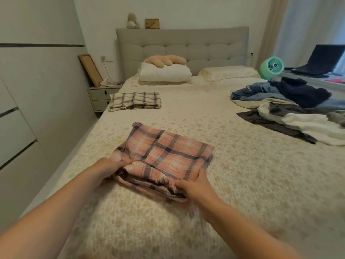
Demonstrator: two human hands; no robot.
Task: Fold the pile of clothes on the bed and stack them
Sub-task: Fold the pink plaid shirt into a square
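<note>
A pink plaid garment lies folded into a thick rectangle on the bed, near its front. My left hand grips the garment's near left corner, fingers tucked into the folds. My right hand holds the near right edge, thumb on top and fingers under the layers. A cream checked garment lies folded flat at the far left side of the bed. An unfolded pile of clothes with jeans, a dark top and white pieces sprawls at the right edge.
Pillows and a plush cushion sit against the grey headboard. A nightstand stands left of the bed. A green fan and a laptop stand at the right.
</note>
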